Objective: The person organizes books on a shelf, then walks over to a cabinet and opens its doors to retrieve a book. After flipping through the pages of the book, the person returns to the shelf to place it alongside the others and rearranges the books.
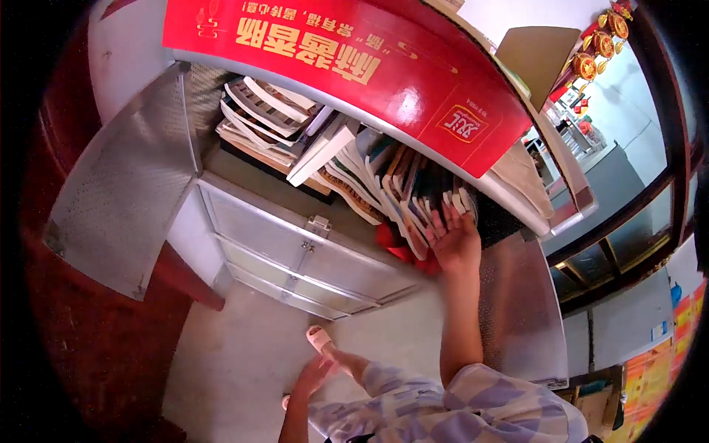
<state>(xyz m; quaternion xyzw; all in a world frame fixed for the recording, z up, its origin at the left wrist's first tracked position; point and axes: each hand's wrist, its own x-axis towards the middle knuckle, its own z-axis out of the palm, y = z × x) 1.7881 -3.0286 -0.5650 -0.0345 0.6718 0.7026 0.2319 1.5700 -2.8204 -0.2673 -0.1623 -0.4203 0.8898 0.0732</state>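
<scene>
My right hand point(456, 240) reaches to the right end of a row of books point(399, 173) inside an open cabinet. Its fingers are apart and lie against the book edges, with none visibly gripped. Beside it, a red cloth-like item point(391, 240) pokes out under the books. My left hand point(316, 373) hangs low over the floor near my knee, fingers loosely stretched and holding nothing. Farther left on the shelf lies a stack of books point(262, 122), with a thick white book point(323, 151) leaning beside it.
A red box point(340, 66) with yellow lettering sits on the cabinet top. Metal doors stand open at left point(129, 184) and right point(517, 310). Lower closed doors point(295, 251) are below the shelf. An open carton point(535, 59) and a dark window frame point(620, 236) are at right.
</scene>
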